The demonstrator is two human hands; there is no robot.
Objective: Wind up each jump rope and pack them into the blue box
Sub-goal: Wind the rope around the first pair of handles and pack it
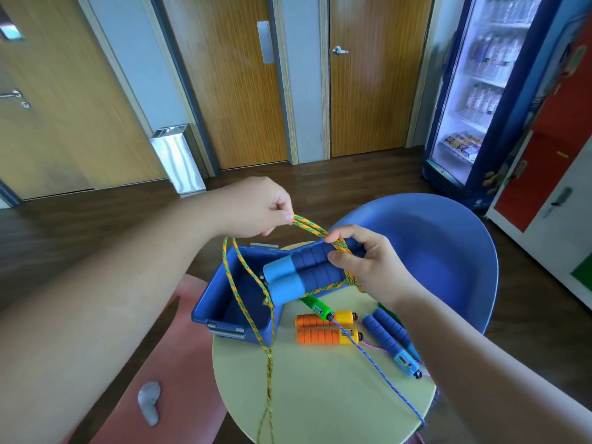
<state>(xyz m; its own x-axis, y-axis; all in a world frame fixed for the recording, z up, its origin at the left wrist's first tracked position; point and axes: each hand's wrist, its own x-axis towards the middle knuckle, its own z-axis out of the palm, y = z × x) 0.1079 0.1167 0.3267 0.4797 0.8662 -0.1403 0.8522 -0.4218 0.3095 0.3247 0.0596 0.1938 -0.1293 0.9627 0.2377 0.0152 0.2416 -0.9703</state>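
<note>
**Winding over the box (pixel 224 285)**

Right grip (pixel 368 264) curls round paired blue handles (pixel 304 274) above the box's right edge. Left grip (pixel 256 209), raised above the box, pinches the rope (pixel 309 225). Spare ropes (pixel 320 335) lie on the surface (pixel 320 398) right of the box.

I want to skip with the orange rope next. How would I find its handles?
Look at the round yellow table. Just right of the blue box lie the orange handles, side by side. They alone have orange ribbed grips with yellow ends; the green handle by them and the blue handles further right do not.
</note>
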